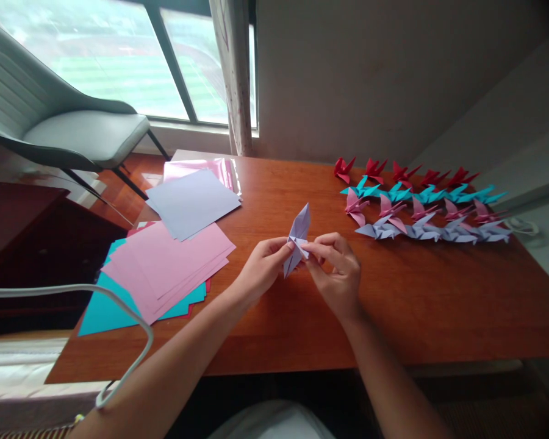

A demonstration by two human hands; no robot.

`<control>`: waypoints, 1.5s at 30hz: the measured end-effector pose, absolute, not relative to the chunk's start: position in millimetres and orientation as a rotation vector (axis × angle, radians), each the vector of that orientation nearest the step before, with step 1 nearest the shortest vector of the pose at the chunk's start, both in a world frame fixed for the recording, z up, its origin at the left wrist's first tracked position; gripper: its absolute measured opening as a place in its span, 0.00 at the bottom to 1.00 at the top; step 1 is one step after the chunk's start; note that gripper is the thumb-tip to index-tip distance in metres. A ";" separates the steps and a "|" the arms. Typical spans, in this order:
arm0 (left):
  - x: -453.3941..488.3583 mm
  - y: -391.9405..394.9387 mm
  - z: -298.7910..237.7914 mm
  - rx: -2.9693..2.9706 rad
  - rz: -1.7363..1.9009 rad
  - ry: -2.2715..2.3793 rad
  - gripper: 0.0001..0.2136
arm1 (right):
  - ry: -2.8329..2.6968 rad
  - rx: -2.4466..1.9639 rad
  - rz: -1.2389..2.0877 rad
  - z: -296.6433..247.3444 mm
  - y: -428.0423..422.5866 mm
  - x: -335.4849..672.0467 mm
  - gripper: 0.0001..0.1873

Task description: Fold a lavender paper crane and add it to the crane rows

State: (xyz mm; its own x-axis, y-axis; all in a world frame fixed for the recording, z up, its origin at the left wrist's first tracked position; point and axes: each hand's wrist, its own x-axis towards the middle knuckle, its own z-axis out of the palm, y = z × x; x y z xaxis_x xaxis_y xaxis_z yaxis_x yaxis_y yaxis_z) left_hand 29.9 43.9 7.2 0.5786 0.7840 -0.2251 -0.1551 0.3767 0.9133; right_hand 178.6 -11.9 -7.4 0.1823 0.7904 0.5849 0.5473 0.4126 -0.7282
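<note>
A pale lavender origami crane [301, 224] is held up over the middle of the table, its wings spread one up and one down. My left hand [271, 262] pinches its body from the left between thumb and fingers. From the right, my right hand [337, 268] pinches another part of the same crane, near its front tip; the fingertips hide some of the folds. At the right stand rows of folded cranes: red ones [343, 169], turquoise ones [397, 192], pink ones [355, 207] and lavender ones [421, 228].
Left on the wooden table [274, 341] lie lavender sheets [194, 204], pink sheets [174, 262] and turquoise sheets [105, 311], with a shiny pink packet [224, 171] behind. A white cable [150, 338] crosses by my left forearm. Beyond stand a chair [86, 134] and a window.
</note>
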 end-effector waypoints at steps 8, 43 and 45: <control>30.9 42.6 5.9 0.884 0.710 0.714 0.20 | -1.636 -1.214 0.183 -6.8 -11.3 175.9 0.15; 30.9 42.6 11.7 1.065 0.713 0.778 0.19 | -1.114 -1.355 0.831 -9.4 -2.8 184.3 0.11; 31.2 42.3 11.5 1.040 0.704 0.784 0.19 | -1.113 -1.361 0.826 -10.1 -2.4 184.3 0.11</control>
